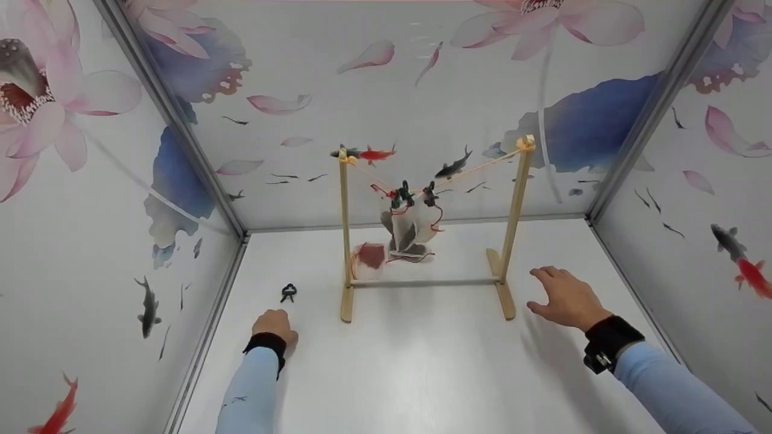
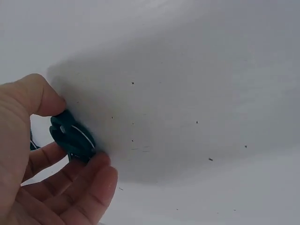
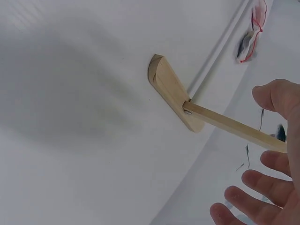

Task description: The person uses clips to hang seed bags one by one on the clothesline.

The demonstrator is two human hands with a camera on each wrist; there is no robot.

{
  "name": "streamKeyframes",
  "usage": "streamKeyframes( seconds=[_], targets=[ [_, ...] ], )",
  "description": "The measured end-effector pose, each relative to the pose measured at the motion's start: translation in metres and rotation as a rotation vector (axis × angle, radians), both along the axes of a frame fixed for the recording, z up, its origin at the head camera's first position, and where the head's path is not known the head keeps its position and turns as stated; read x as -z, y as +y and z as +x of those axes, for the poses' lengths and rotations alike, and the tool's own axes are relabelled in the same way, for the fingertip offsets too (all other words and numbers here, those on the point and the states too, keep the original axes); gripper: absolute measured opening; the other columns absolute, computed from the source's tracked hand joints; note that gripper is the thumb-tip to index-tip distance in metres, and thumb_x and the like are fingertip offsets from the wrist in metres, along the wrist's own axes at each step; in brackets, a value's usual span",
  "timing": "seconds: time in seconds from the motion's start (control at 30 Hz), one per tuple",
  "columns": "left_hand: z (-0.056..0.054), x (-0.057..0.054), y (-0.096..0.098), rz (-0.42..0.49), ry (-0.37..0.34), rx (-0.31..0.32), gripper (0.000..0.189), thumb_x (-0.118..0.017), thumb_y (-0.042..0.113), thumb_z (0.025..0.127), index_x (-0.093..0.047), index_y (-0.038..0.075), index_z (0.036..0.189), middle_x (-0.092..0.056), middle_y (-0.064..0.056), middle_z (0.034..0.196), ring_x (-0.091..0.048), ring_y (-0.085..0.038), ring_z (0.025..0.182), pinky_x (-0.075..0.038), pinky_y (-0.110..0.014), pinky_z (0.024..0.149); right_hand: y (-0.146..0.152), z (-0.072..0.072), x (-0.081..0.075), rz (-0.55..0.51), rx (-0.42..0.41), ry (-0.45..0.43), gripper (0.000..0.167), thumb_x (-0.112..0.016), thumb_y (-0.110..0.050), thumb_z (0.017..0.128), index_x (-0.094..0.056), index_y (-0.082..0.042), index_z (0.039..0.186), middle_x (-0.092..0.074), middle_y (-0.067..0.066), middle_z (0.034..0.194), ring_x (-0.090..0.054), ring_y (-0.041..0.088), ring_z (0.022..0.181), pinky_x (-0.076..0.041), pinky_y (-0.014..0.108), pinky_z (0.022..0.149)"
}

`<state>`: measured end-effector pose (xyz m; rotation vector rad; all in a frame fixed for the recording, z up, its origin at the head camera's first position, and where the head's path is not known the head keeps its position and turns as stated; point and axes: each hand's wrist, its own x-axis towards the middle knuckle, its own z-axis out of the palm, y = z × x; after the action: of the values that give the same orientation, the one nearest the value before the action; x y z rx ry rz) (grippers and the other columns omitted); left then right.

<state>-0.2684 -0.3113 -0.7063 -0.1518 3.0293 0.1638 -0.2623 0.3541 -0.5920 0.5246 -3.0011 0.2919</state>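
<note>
My left hand (image 1: 274,325) is low over the white table at the left, pinching a dark green plastic clip (image 2: 72,136) between thumb and fingers, as the left wrist view shows. Just beyond that hand lies another dark clip (image 1: 289,293). Fingers spread and holding nothing, my right hand (image 1: 564,298) hovers to the right of a small wooden drying rack (image 1: 514,211). From the rack's sagging string (image 1: 482,164) hang sheer white drawstring pouches (image 1: 403,232) with red cords, fixed by dark clips (image 1: 429,194). One pouch with a dark red patch (image 1: 371,256) is behind the rack's left post.
The rack stands on two wooden feet (image 1: 502,286) joined by a pale crossbar (image 1: 425,281). White panels (image 1: 374,114) printed with lotus flowers and fish wall in the table (image 1: 392,374) at the back and both sides.
</note>
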Motion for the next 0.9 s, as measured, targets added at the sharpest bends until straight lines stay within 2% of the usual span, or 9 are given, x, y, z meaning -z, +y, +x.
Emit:
streamKeyframes(
  seconds=[0.1,0.2,0.33,0.43,0.5,0.63,0.77,0.9],
  targets=[
    [0.000,0.006,0.007,-0.048,-0.030,0.020,0.030,-0.080,0.015,0.090,-0.074,-0.010,0.105,-0.077,-0.026,0.093,-0.079,-0.039,0.084,-0.070,-0.052,0.078,-0.004,0.003,0.001,0.014,-0.023,-0.029,0.064,-0.087,-0.031,0.095,-0.066,0.002,0.145,-0.075,0.031,0.138,-0.074,0.052,0.122,-0.065,0.066,0.095],
    [0.000,0.007,0.013,-0.079,-0.039,0.012,0.031,-0.076,0.015,0.096,-0.074,-0.011,0.112,-0.077,-0.028,0.099,-0.079,-0.039,0.087,-0.070,-0.051,0.078,-0.007,0.005,0.001,0.022,-0.054,-0.072,0.056,-0.086,-0.029,0.095,-0.070,0.002,0.138,-0.080,0.026,0.125,-0.079,0.046,0.111,-0.066,0.062,0.090],
    [-0.001,0.002,0.017,-0.087,0.023,0.038,0.023,-0.070,0.011,0.104,-0.074,-0.011,0.110,-0.075,-0.031,0.099,-0.079,-0.040,0.088,-0.070,-0.051,0.077,-0.011,0.005,0.000,0.029,-0.108,-0.138,0.044,-0.087,-0.028,0.095,-0.075,-0.001,0.128,-0.083,0.017,0.109,-0.079,0.036,0.095,-0.067,0.054,0.081],
    [-0.001,-0.003,0.018,-0.073,0.071,0.090,0.013,-0.069,0.002,0.105,-0.073,-0.011,0.105,-0.075,-0.031,0.095,-0.079,-0.042,0.086,-0.070,-0.051,0.076,-0.014,0.005,0.000,0.032,-0.136,-0.183,0.037,-0.088,-0.028,0.094,-0.078,-0.003,0.120,-0.084,0.015,0.104,-0.078,0.032,0.090,-0.066,0.050,0.078],
    [-0.002,-0.006,0.019,-0.048,0.082,0.115,0.009,-0.069,-0.003,0.103,-0.074,-0.011,0.105,-0.076,-0.031,0.094,-0.080,-0.044,0.086,-0.069,-0.052,0.076,-0.017,0.006,-0.001,0.028,-0.148,-0.203,0.034,-0.088,-0.028,0.094,-0.079,-0.005,0.118,-0.084,0.014,0.102,-0.077,0.030,0.089,-0.066,0.049,0.077],
    [-0.007,-0.014,0.029,0.026,0.096,0.138,0.012,-0.067,-0.004,0.104,-0.077,-0.006,0.109,-0.081,-0.028,0.098,-0.082,-0.044,0.090,-0.069,-0.052,0.081,-0.025,0.006,-0.003,0.005,-0.173,-0.208,0.030,-0.087,-0.027,0.095,-0.081,-0.006,0.116,-0.085,0.013,0.102,-0.078,0.028,0.089,-0.067,0.047,0.078],
    [-0.015,-0.028,0.052,0.119,0.153,0.166,0.012,-0.071,0.001,0.104,-0.079,-0.001,0.112,-0.084,-0.020,0.101,-0.082,-0.039,0.094,-0.068,-0.051,0.084,-0.034,0.004,-0.008,-0.047,-0.204,-0.161,0.024,-0.086,-0.023,0.097,-0.081,-0.006,0.113,-0.084,0.011,0.099,-0.078,0.025,0.086,-0.065,0.041,0.073],
    [-0.018,-0.048,0.083,0.266,0.193,0.221,0.017,-0.075,0.005,0.104,-0.081,0.002,0.120,-0.086,-0.017,0.108,-0.083,-0.037,0.099,-0.068,-0.052,0.088,-0.046,0.002,-0.012,-0.119,-0.263,-0.085,0.016,-0.083,-0.018,0.097,-0.081,-0.007,0.109,-0.084,0.005,0.092,-0.079,0.024,0.082,-0.062,0.034,0.068]
  ],
)
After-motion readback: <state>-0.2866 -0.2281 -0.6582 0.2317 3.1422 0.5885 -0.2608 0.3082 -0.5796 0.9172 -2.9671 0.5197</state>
